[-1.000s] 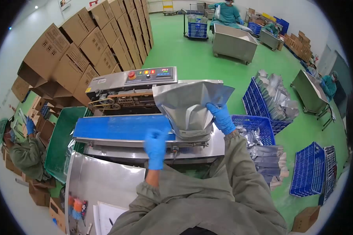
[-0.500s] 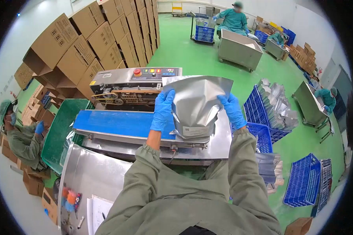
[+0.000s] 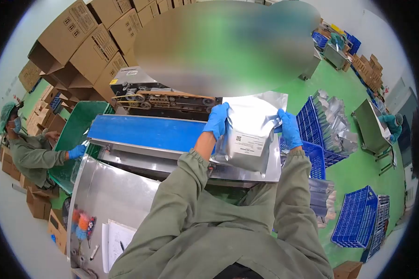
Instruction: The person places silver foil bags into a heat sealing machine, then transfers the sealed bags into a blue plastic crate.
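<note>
A silver foil bag (image 3: 250, 122) with a printed white label (image 3: 247, 145) is in front of me, its body bulging as if filled. My left hand (image 3: 216, 122), in a blue glove, pinches its upper left edge. On the opposite edge my right hand (image 3: 289, 130), also gloved in blue, has closed fingers. The bag hangs tilted over the right end of a sealing machine (image 3: 165, 100), whose blue conveyor belt (image 3: 139, 133) runs off to the left. Part of the machine's top is hidden by a blurred patch.
Blue crates (image 3: 312, 125) with upright foil bags (image 3: 333, 123) stand at right. A person (image 3: 30, 151) in green reaches to a green bin (image 3: 77, 139) at left. Papers (image 3: 118, 242) lie on a steel table (image 3: 121, 186). Cardboard boxes (image 3: 95, 46) are stacked behind.
Both hands and the bag have shifted right, beyond the belt's end, and the bag has tilted. Its label shows more fully. The person at left has lowered a gloved hand toward the bin.
</note>
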A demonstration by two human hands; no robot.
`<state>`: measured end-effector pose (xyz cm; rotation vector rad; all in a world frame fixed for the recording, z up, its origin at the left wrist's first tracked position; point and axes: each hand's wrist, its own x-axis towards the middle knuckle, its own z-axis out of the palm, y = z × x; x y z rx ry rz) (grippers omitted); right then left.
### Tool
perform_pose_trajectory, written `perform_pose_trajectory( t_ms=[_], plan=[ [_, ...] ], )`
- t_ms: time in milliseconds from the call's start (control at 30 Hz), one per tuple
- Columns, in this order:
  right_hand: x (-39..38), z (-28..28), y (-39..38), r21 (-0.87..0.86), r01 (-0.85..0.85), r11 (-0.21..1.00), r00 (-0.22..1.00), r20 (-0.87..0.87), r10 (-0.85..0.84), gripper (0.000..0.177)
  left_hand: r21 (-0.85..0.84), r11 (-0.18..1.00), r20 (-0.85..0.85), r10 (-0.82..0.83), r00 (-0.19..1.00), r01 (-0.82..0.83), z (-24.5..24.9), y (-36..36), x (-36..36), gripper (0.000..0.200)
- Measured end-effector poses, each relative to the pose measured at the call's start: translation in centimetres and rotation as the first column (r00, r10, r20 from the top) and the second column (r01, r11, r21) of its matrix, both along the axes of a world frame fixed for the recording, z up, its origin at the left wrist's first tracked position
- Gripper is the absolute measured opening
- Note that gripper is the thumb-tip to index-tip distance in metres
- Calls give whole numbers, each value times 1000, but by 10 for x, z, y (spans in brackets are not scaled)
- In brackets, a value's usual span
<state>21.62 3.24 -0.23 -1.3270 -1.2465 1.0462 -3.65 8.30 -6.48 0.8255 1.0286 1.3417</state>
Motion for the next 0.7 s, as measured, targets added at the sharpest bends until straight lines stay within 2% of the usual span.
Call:
perform_pose_trajectory(
  t_ms=[67, 133, 167, 267, 300, 333, 400, 433, 533, 600, 633, 667, 700],
  plan=[
    [-1, -14, -7, 0, -32, 999, 999, -1, 32, 33, -17, 999, -101, -29, 994, 27, -25, -12, -13, 25],
    [-7, -32, -8, -49, -144, 988, 989, 10, 144, 32, -22, 998, -200, -60, 978, 57, -46, -17, -20, 28],
    [-14, -37, -7, -74, -171, 983, 984, -67, 166, 37, -101, 994, -181, 31, 983, -50, -45, -20, -22, 35],
    [-32, -45, 0, -33, -113, 993, 993, -48, 111, 32, -155, 983, -258, 54, 965, -96, -32, -16, -36, 34],
    [-34, -52, 7, -24, -137, 990, 988, -74, 135, 34, -101, 991, -417, 41, 908, -91, -30, -10, -44, 32],
    [-36, -56, 10, -22, -137, 990, 988, -79, 135, 34, -98, 991, -422, 42, 906, -92, -31, -9, -50, 32],
    [-49, -50, 7, -33, -186, 982, 976, -119, 181, 33, -243, 965, -257, 30, 966, -94, -34, -3, -59, 28],
    [-56, -49, 4, -41, -160, 986, 975, -164, 151, 32, -233, 961, -187, 105, 977, -148, -38, -2, -60, 28],
    [-70, -62, 21, -117, -218, 969, 953, -238, 185, 30, -238, 961, -296, 65, 953, -139, -30, -9, -84, 27],
    [-87, -60, 23, -76, -227, 971, 953, -223, 206, 28, -249, 955, -288, 86, 954, -161, -21, -14, -97, 28],
    [-96, -73, 33, -58, -236, 970, 953, -211, 219, 29, -240, 959, -283, 80, 956, -151, -38, -5, -112, 27],
    [-103, -69, 29, -1, -306, 952, 931, -209, 299, 26, -210, 957, -412, 98, 906, -199, -35, -8, -121, 30],
    [-110, -69, 29, 28, -350, 936, 918, -191, 348, 24, -74, 989, -628, 50, 776, -124, -64, 3, -154, 42]
  ],
)
